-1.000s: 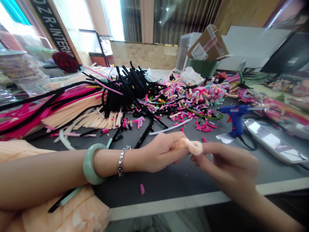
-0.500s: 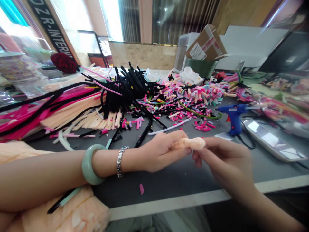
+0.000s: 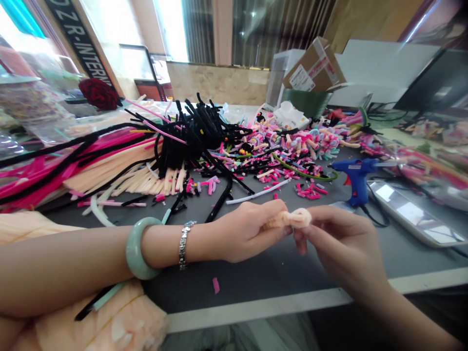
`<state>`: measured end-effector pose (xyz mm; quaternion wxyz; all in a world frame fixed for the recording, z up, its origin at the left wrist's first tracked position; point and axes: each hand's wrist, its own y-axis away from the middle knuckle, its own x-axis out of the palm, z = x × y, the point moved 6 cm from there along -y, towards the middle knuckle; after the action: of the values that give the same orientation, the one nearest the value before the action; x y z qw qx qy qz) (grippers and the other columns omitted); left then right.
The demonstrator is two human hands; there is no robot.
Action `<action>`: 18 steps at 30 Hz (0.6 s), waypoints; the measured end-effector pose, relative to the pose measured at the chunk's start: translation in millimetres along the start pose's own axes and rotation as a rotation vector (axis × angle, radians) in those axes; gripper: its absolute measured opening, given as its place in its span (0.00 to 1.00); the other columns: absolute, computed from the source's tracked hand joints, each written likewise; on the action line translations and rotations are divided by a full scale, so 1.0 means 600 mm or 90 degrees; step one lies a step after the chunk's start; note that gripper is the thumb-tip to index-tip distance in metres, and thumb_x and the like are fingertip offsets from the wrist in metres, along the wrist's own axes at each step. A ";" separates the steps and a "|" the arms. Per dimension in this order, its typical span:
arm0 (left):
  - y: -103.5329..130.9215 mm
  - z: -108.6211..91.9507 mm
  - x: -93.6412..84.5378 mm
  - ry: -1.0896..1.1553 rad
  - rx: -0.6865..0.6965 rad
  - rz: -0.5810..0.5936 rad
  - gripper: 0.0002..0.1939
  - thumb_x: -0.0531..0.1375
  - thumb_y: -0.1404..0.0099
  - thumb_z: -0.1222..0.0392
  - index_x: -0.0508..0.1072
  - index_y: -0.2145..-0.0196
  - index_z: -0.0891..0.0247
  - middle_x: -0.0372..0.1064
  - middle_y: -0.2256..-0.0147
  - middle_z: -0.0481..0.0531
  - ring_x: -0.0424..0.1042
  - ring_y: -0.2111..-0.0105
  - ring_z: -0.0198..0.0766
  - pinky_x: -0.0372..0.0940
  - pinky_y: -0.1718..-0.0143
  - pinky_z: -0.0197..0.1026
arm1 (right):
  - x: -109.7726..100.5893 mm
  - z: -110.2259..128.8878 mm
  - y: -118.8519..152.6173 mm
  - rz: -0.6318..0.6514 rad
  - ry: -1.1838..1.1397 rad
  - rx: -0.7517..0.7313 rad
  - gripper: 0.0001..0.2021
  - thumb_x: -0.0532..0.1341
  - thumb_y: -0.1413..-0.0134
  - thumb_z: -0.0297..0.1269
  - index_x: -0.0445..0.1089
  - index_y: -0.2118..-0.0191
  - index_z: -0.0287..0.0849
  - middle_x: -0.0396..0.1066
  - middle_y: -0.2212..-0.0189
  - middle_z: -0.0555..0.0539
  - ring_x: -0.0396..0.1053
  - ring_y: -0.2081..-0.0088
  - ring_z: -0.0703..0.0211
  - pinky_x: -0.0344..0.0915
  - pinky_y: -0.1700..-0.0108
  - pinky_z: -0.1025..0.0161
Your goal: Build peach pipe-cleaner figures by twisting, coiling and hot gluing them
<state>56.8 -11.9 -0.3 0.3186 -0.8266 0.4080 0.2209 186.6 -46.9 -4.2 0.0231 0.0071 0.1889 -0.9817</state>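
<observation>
Between my hands is a small peach-coloured piece of bent and wound pipe cleaner [image 3: 299,218], held above the front of the dark table. My left hand [image 3: 252,231], with a jade bangle and a silver bracelet on its wrist, pinches the wound end between thumb and fingers. At the looped end, the thumb and index finger of my right hand [image 3: 345,241] grip it from the other side. Part of the piece is hidden inside my left hand.
A blue glue gun [image 3: 355,178] stands to the right beside a shiny long tray [image 3: 417,214]. Black pipe cleaners [image 3: 197,131] and pink and peach ones lie left of centre. Cut pink bits [image 3: 310,190] are scattered behind my hands. A cardboard box [image 3: 314,66] sits at the back.
The looped end of the peach piece has turned slightly, and its opening shows more now. Both hands keep their grip; the view has shifted a little.
</observation>
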 end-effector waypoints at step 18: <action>0.001 0.026 -0.004 -0.032 -0.103 -0.036 0.12 0.50 0.31 0.51 0.62 0.66 0.63 0.58 0.77 0.43 0.55 0.77 0.28 0.52 0.75 0.33 | -0.022 0.059 -0.017 0.135 0.535 -0.121 0.10 0.58 0.44 0.35 0.68 0.76 0.43 0.67 0.82 0.55 0.62 0.79 0.69 0.58 0.75 0.71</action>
<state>53.2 0.1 -9.9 0.2671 -0.8551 0.3568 0.2649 199.3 -50.2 32.7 0.0454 0.4225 0.2693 -0.8642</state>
